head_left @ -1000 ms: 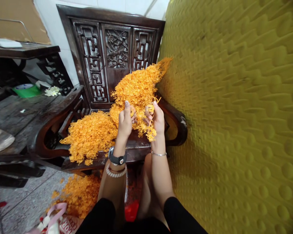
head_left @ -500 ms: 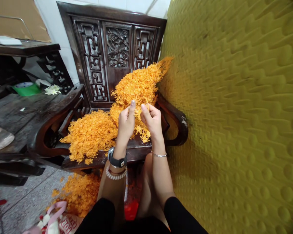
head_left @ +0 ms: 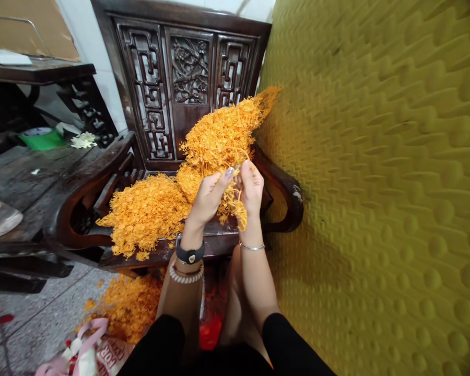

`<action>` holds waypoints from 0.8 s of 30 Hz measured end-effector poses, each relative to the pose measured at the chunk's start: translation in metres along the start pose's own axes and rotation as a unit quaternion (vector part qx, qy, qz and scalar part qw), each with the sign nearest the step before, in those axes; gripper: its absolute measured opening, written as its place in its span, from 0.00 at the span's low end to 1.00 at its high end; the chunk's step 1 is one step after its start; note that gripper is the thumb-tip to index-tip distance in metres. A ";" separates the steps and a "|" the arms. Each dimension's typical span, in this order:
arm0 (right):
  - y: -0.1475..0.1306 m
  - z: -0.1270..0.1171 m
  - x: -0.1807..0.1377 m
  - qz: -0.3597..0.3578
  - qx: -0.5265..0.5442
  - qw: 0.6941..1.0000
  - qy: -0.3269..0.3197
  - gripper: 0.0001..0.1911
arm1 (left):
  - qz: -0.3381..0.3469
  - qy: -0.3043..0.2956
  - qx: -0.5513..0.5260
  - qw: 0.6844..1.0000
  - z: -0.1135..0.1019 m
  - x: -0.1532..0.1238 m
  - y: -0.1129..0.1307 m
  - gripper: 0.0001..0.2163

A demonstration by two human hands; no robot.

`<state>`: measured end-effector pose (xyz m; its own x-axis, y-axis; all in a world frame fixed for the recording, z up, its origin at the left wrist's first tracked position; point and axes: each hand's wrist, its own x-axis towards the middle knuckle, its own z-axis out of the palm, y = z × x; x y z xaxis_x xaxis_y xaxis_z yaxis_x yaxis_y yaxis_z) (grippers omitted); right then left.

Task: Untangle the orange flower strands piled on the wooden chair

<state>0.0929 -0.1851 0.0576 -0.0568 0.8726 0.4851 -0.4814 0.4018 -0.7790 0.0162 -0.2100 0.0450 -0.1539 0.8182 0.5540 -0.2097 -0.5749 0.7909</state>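
Both my hands are raised over the seat of a dark carved wooden chair (head_left: 235, 237), pinching an orange plastic flower strand (head_left: 241, 211) that dangles between them. My left hand (head_left: 211, 196) is closed, its thumb pressed toward the strand; the exact grip is partly hidden. Close beside it, my right hand (head_left: 253, 185) is closed round part of the strand, with a thin loop sticking up above its fingertips. Behind the hands, a tall heap of orange plastic flowers (head_left: 219, 133) leans against the chair back. A second heap of orange flowers (head_left: 149, 214) lies on the seat's left part.
A yellow-green textured mat (head_left: 368, 177) stands upright along the right side. More orange flower pieces (head_left: 127, 305) lie on the floor near a pink-handled bag (head_left: 112, 355). At left, a dark wooden bench (head_left: 19, 177) carries a green tape roll (head_left: 43, 140) and a pale flower (head_left: 83, 140).
Both hands have shifted slightly right. My left hand has tilted rightward toward my right hand, which has turned more upright. The strand hangs further below the right hand.
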 end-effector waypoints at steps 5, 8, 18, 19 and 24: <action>-0.005 0.000 -0.012 0.057 0.048 0.996 0.041 0.11 | -0.062 -0.025 -0.166 0.984 0.015 -0.004 0.001 0.20; -0.002 -0.007 -0.016 0.054 0.029 0.998 0.012 0.08 | -0.097 -0.018 -0.204 0.974 0.019 -0.006 0.003 0.21; -0.018 -0.016 0.005 0.020 0.120 0.992 0.031 0.18 | -0.091 0.052 -0.269 0.957 0.004 0.004 -0.001 0.19; -0.019 -0.013 0.004 0.031 0.109 0.993 0.036 0.17 | -0.105 0.033 -0.235 0.966 0.006 0.005 -0.007 0.17; -0.025 -0.008 -0.002 0.004 -0.015 0.998 0.058 0.18 | -0.090 0.031 -0.173 0.980 0.020 0.003 -0.025 0.09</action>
<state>0.1114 -0.1950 0.0725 0.0411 0.9017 0.4305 -0.4547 0.4005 -0.7955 0.0402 -0.1934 0.0317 -0.1408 0.9112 0.3871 -0.5516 -0.3969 0.7336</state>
